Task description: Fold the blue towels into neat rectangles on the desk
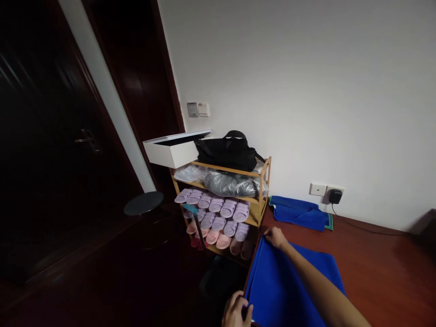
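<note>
A blue cloth (pixel 274 284) lies on the reddish-brown wooden table, its left edge running along the table's left side. My right hand (pixel 276 237) pinches the far left corner of this cloth, and its forearm stretches across the fabric. Down at the bottom of the view, my left hand (pixel 236 311) has its fingers curled on the near part of the same left edge. Folds or layers show along that edge between the two hands. Against the wall, beyond my right hand, a second blue cloth (pixel 301 213) with green trim lies folded.
Left of the table (pixel 381 263) stands a wooden shoe rack (pixel 262 188) with several slippers, a black bag (pixel 228 152) and a white box (pixel 170 154). A round stool (pixel 143 203) is farther left. A black adapter (pixel 335 196) is plugged into the wall, its cord trailing onto the table.
</note>
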Demonstrator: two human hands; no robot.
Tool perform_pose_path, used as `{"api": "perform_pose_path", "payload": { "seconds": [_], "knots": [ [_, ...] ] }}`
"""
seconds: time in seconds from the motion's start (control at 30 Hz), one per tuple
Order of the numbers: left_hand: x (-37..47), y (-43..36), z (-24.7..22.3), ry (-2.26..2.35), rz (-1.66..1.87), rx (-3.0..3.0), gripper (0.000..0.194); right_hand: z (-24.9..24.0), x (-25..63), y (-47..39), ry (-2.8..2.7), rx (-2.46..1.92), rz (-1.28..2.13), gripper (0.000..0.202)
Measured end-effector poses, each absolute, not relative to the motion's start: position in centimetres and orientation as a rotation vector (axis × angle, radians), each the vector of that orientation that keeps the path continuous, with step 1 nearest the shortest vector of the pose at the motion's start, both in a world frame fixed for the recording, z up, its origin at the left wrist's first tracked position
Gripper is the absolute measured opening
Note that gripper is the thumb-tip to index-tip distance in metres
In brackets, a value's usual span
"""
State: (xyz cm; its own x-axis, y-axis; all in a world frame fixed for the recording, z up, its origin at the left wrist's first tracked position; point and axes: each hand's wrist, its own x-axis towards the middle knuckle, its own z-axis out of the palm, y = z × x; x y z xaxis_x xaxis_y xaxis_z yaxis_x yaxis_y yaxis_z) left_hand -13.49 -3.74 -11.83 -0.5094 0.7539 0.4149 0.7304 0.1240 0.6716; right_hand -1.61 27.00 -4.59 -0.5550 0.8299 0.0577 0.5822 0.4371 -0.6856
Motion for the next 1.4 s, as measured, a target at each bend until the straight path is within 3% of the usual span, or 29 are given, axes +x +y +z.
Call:
{"api": "perform_pose_path", "payload": {
  "seconds": [0.27,0.43,0.77,0.93,1.17,1.4],
  "knots": [
    [-16.4,-3.0,-9.0,2.074,1.302,1.286,0.057,2.9,3.2,25.3,-2.180,-0.974,0.976,0.023],
    [-16.9,-2.4,-4.8,2.004,1.425,1.284,0.067,7.6,9.4,22.7,-2.085,-0.867,0.974,0.034],
    [-13.8,-1.7,16.3,1.646,1.694,1.691,0.042,17.6,24.4,15.5,-1.681,-0.825,0.873,0.048],
    [-11.0,-0.6,23.4,1.580,1.628,1.923,0.029,20.6,28.8,11.8,-1.544,-0.798,0.744,0.047],
    [-8.1,0.9,25.9,1.427,1.506,1.851,0.035,21.4,32.7,9.3,-1.514,-0.815,0.650,0.046],
    [-6.0,2.8,25.5,1.425,1.511,2.008,0.028,20.9,35.5,8.0,-1.597,-0.800,0.572,0.045]
  ]
}}
